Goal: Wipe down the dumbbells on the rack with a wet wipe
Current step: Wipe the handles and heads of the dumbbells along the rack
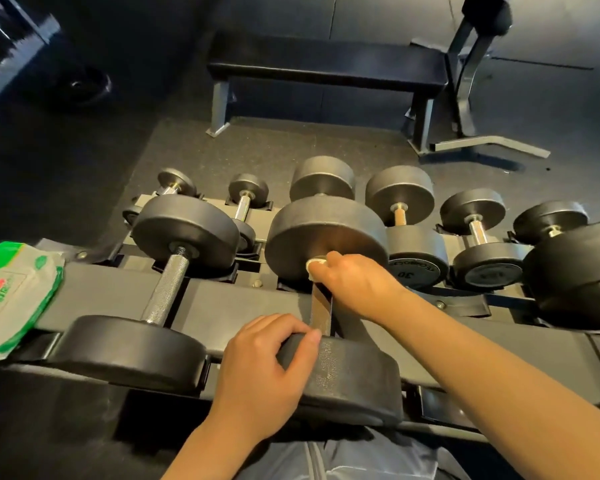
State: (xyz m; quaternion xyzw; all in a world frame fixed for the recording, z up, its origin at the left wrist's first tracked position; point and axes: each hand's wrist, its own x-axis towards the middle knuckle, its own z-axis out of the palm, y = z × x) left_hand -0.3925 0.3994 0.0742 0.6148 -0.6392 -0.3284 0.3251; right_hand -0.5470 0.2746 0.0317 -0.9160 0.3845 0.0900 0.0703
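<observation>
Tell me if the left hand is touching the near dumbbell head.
Touching. The head view shows the left hand with fingers curled over the near dumbbell head.

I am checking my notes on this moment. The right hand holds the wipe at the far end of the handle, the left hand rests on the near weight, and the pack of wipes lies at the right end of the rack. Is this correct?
Not quite. The head view shows the pack of wipes at the left end of the rack, not the right. The rest holds: the right hand holds the wipe at the far end of the handle, and the left hand rests on the near weight.
</observation>
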